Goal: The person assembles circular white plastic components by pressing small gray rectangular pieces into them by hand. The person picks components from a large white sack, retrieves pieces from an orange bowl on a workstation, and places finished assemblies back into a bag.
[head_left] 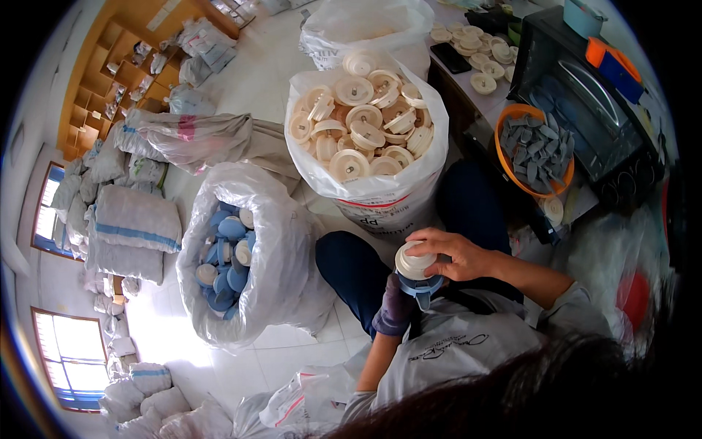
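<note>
Over my lap, my left hand point(395, 307), in a purple glove, grips a blue plastic part point(423, 287) from below. A round, stepped cream plastic piece point(412, 263) sits on top of that blue part. My right hand point(457, 254) is bare and curls its fingers over the cream piece, touching its top and side. Just beyond my knees stands a white sack point(417, 183) heaped with round cream pieces point(353, 91), some with a metal pin in the centre. To its left is a translucent bag point(281, 241) holding blue parts point(232, 228) joined with cream ones.
At right, an orange basin point(510, 113) of grey-blue flat pieces rests against a black toaster oven point(599, 88). Cream discs point(482, 83) and a phone point(450, 58) lie on the table. Another bag point(365, 29) stands behind. Stuffed sacks point(139, 216) line the left wall.
</note>
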`<state>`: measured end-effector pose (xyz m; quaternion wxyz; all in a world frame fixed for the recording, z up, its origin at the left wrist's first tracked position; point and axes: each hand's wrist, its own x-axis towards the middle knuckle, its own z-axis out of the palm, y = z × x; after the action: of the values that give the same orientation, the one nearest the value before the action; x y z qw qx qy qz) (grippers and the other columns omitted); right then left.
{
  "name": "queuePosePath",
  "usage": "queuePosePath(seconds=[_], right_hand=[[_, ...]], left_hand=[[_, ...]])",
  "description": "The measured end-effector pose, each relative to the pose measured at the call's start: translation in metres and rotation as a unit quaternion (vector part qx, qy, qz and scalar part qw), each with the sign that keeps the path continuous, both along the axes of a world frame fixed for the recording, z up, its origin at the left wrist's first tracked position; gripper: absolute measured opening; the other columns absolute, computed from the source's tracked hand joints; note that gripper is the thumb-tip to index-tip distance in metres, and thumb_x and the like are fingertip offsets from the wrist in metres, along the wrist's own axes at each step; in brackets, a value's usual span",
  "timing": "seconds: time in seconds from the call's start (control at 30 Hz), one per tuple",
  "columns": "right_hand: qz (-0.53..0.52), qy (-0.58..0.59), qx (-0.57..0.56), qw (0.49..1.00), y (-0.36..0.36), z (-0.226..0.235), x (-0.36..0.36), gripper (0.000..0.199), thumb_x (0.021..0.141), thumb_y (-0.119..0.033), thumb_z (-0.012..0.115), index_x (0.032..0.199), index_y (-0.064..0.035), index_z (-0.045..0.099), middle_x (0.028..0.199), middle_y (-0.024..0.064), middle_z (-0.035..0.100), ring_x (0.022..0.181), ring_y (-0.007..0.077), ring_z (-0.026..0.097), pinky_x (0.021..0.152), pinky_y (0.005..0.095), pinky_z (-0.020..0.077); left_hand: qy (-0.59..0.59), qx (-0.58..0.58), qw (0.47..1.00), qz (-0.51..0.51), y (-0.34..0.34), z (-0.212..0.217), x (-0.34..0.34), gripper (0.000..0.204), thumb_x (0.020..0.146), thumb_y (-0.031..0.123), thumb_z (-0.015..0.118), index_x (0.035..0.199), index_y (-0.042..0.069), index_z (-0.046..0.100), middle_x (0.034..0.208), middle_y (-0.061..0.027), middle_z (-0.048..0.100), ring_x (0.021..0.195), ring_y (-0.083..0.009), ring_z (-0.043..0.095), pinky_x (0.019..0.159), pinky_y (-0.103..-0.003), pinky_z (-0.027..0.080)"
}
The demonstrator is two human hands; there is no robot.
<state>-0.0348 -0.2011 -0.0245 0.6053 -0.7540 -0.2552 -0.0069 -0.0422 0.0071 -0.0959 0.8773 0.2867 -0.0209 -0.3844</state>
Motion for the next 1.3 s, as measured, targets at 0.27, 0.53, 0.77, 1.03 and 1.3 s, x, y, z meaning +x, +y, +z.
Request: queuePosePath(seconds=[0.27, 0.53, 0.77, 1.03, 1.3], right_hand=[[0.002, -0.033, 0.01, 0.999, 0.007, -0.003, -0.004, 0.047, 0.08, 0.002, 0.069, 0.122, -0.0166, 0.06, 0.133, 0.015, 0.046, 0.116, 0.0314, 0.054, 0.087, 0.0329, 0.0535], [0.01, -0.043, -0.011, 0.999, 0.007, -0.009, -0.006, 0.043, 0.079, -0.003, 0.071, 0.118, -0.0175, 0.06, 0.133, 0.0182, 0.044, 0.115, 0.0365, 0.054, 0.093, 0.0382, 0.0487], [0.003, -0.07, -0.048, 0.996, 0.01, -0.006, -0.01, 0.053, 0.069, -0.02, 0.083, 0.115, -0.016, 0.057, 0.13, 0.0193, 0.046, 0.111, 0.038, 0.056, 0.09, 0.0413, 0.0504], [-0.008, -0.135, -0.047, 0.99, 0.012, -0.01, -0.011, 0.05, 0.073, -0.021, 0.08, 0.117, -0.0152, 0.056, 0.126, 0.0217, 0.048, 0.107, 0.0392, 0.056, 0.086, 0.0417, 0.0502], [-0.037, -0.156, -0.044, 0.986, 0.015, -0.012, -0.012, 0.051, 0.072, -0.024, 0.08, 0.117, -0.0154, 0.057, 0.123, 0.0196, 0.051, 0.097, 0.0369, 0.062, 0.078, 0.0398, 0.0536]], left_hand=[[0.007, 0.053, 0.999, 0.009, -0.006, 0.023, 0.001, 0.08, 0.091, 0.065, 0.04, 0.141, 0.003, 0.035, 0.135, -0.0145, 0.048, 0.122, -0.0275, 0.05, 0.105, -0.041, 0.04], [0.039, 0.108, 0.992, 0.053, -0.016, 0.034, -0.002, 0.08, 0.09, 0.07, 0.033, 0.136, 0.005, 0.042, 0.126, -0.0112, 0.054, 0.113, -0.0247, 0.056, 0.096, -0.036, 0.045], [0.056, 0.059, 0.996, 0.028, -0.007, 0.022, 0.0, 0.065, 0.098, 0.053, 0.03, 0.137, 0.001, 0.04, 0.131, -0.0161, 0.052, 0.119, -0.0286, 0.053, 0.103, -0.039, 0.041], [0.027, 0.168, 0.984, 0.046, -0.006, 0.016, 0.001, 0.067, 0.096, 0.059, 0.031, 0.127, 0.003, 0.049, 0.12, -0.0148, 0.057, 0.111, -0.027, 0.057, 0.095, -0.038, 0.046], [-0.125, 0.301, 0.942, 0.078, 0.0, -0.001, 0.002, 0.062, 0.099, 0.052, 0.025, 0.121, 0.001, 0.052, 0.112, -0.0147, 0.061, 0.102, -0.0262, 0.062, 0.09, -0.037, 0.05]])
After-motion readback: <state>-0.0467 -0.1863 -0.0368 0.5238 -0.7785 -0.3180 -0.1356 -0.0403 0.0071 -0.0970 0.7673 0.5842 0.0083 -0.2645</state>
